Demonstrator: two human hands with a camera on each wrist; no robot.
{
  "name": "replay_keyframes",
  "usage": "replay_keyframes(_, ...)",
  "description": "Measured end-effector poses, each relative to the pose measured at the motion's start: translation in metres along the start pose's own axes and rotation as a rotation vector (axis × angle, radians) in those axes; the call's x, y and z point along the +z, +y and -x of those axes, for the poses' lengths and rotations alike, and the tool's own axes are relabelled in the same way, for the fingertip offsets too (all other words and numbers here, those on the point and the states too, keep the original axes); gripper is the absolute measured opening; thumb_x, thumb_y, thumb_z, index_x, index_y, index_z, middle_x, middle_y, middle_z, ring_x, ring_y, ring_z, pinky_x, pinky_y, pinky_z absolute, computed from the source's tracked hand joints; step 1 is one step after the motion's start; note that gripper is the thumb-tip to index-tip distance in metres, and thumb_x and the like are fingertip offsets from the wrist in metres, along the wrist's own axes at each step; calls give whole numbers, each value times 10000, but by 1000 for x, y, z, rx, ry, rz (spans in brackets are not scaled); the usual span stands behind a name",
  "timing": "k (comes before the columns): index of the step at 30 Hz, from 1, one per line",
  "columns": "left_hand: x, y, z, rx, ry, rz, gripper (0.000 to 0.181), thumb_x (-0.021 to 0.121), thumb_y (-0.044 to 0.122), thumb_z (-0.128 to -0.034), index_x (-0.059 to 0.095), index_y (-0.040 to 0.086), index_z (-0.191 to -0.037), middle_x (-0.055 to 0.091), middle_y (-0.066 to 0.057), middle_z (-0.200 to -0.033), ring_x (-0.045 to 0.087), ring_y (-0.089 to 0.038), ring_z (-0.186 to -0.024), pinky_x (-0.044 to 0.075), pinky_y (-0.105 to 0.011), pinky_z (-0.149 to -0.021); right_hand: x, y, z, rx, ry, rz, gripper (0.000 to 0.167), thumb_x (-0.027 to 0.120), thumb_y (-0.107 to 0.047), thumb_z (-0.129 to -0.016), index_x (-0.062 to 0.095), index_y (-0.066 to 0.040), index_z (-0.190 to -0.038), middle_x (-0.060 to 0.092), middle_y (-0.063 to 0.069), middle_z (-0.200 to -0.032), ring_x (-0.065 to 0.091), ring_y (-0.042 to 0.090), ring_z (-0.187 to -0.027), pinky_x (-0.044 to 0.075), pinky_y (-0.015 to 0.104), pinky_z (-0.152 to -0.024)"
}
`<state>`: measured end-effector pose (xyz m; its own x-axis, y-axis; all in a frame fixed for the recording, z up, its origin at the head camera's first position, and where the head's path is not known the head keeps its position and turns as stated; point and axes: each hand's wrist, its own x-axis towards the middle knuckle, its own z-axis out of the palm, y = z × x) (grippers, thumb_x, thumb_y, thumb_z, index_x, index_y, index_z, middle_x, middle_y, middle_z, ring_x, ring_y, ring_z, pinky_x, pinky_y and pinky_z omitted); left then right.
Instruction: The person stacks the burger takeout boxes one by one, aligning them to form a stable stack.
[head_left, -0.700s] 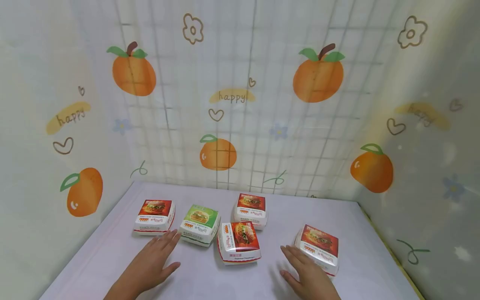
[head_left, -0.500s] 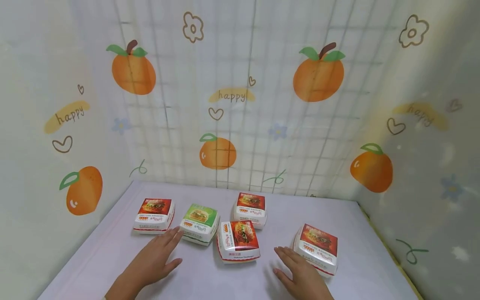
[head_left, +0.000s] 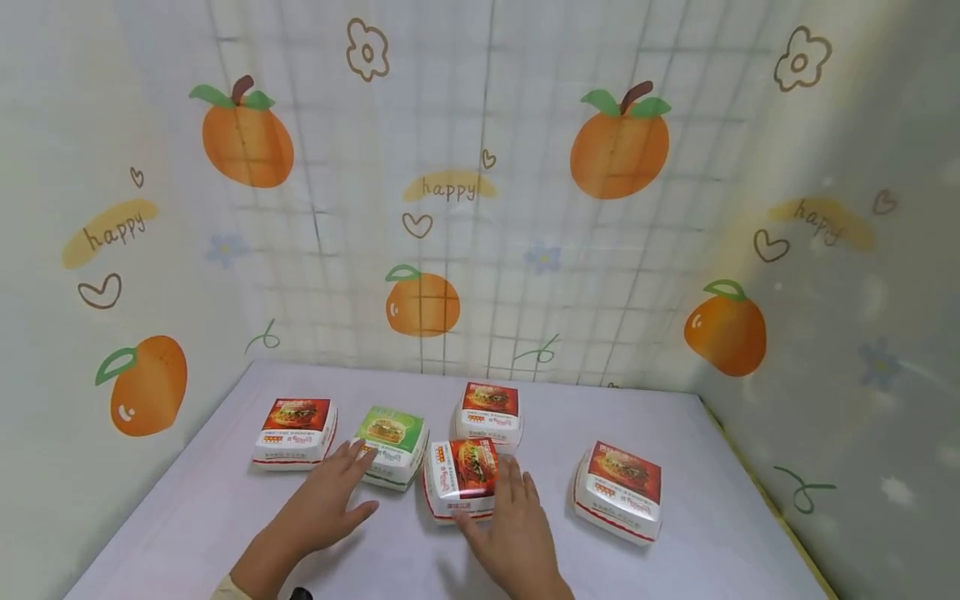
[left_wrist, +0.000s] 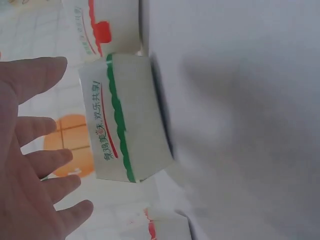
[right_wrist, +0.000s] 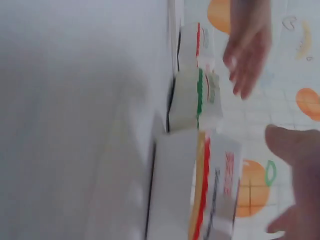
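Observation:
In the head view my left hand (head_left: 322, 504), fingers spread and relaxed, hovers near the front of a green-topped burger box (head_left: 390, 437). The left wrist view shows a gap between those fingers (left_wrist: 47, 162) and that box (left_wrist: 130, 120). My right hand (head_left: 517, 533) is over the right side of a red-topped burger box (head_left: 453, 479), thumb toward its front edge. Its fingers are fairly straight. In the right wrist view the thumb (right_wrist: 290, 145) is apart from this box (right_wrist: 195, 185). Both hands hold nothing.
Other red-topped burger boxes stand on the white table (head_left: 390, 550): one at the left (head_left: 296, 429), one behind the middle box (head_left: 491, 408), one at the right (head_left: 621, 492). A fruit-printed curtain (head_left: 337, 275) surrounds the table's back and sides.
My right hand has moved left, from beside the right-hand box to over the middle front box. My left hand has come a little closer to the green box. The boxes hold their arrangement.

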<state>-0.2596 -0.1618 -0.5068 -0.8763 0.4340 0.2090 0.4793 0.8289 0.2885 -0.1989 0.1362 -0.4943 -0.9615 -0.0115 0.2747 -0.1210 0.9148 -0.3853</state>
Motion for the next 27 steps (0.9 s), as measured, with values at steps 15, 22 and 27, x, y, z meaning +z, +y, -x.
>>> replay_keyframes(15,-7,-16,-13,-103,-15,264,592,720,337,-877,534,119,-1395,331,-142,-1529,259,-360,-1411,277,-568,-1082,33,-11,-30,49,-12,123,1030,567,-813,-716,456,-43,-1391,212,267,-1540,161,506,-1392,226,735,-996)
replay_keyframes(22,-9,-15,-10,-115,-3,253,528,690,370,-897,574,139,-1358,420,-134,-1471,383,-339,-1345,346,-564,-1040,34,-20,-42,30,35,122,1084,565,-841,-687,449,17,-1339,192,285,-1542,162,503,-1396,225,718,-1012)
replay_keyframes(27,-8,-13,-11,-106,29,229,525,695,373,-891,579,147,-1351,449,-123,-1447,408,-329,-1328,361,-550,-1034,38,-16,-42,-7,-53,173,812,690,-558,-750,494,-134,-1414,224,250,-1537,177,514,-1381,211,744,-993)
